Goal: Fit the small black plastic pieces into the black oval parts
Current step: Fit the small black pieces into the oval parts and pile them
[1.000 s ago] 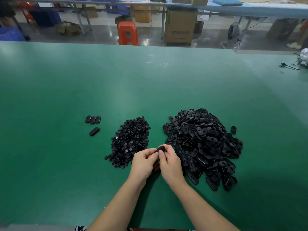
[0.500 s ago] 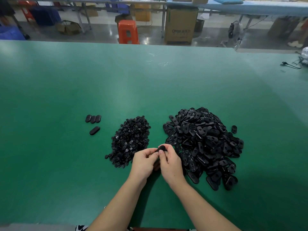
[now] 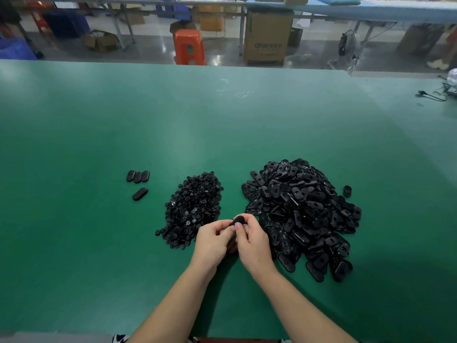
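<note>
A heap of small black plastic pieces (image 3: 193, 206) lies left of centre on the green table (image 3: 222, 125). To its right is a bigger heap of black oval parts (image 3: 301, 214). Between the heaps, my left hand (image 3: 212, 241) and my right hand (image 3: 252, 243) meet just above the table. Together they pinch one black oval part (image 3: 239, 220) at the fingertips. Whether a small piece is in it is hidden by my fingers. Several oval parts (image 3: 138, 176) lie apart at the left, one more (image 3: 140, 193) just below them.
A single oval part (image 3: 347, 191) lies off the big heap's right side. A black cable (image 3: 431, 95) sits at the table's far right edge. Beyond the table are an orange stool (image 3: 189, 45), a cardboard box (image 3: 268, 37) and benches.
Both hands stay together between the heaps, holding the same oval part. Only slight finger movement shows.
</note>
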A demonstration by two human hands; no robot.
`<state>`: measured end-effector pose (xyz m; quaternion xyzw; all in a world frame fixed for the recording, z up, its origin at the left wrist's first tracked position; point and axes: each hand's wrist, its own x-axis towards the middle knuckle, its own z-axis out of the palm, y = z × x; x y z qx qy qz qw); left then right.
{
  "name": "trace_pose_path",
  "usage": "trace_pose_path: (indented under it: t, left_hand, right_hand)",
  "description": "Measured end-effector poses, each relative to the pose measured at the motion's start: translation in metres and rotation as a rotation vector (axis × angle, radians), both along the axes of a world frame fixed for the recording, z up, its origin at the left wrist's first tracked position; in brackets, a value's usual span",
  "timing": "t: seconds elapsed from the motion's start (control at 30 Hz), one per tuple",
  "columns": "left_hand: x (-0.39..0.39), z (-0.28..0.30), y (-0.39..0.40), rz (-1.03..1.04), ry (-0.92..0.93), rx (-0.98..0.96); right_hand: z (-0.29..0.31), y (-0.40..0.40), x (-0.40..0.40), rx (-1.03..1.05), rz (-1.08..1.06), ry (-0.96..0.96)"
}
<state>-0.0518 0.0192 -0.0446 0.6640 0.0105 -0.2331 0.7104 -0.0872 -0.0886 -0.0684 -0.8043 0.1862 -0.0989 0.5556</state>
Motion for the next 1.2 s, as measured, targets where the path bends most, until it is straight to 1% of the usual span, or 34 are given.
trace_pose_path:
  t: [0.27, 0.43, 0.6, 0.7, 1.0, 1.2]
  left_hand:
    - [0.0006, -0.0056, -0.0012, 0.014, -0.029, 0.017]
    - [0.0008, -0.0043, -0.0015, 0.022, -0.033, 0.065]
    - [0.0061, -0.0025, 0.0042, -0.014, 0.029, 0.079]
    - [0.0082, -0.0037, 0.0064, 0.009, 0.058, 0.070]
    - [0.0041, -0.0027, 0.0057, 0.029, 0.041, 0.091]
    - [0.0055, -0.0034, 0.0056, 0.040, 0.034, 0.109]
  right_hand:
    - [-0.0008, -0.0002, -0.0013, 0.002, 0.000, -0.025]
    - [-0.0024, -0.0006, -0.0016, -0.009, -0.002, -0.043]
    - [-0.0031, 0.0012, 0.0006, 0.024, 0.008, -0.036]
    - [-0.0036, 0.0005, 0.0021, 0.048, 0.025, -0.024]
    - [-0.0028, -0.0018, 0.0019, 0.133, 0.067, -0.053]
    - [-0.0036, -0.0017, 0.0022, 0.137, 0.080, -0.051]
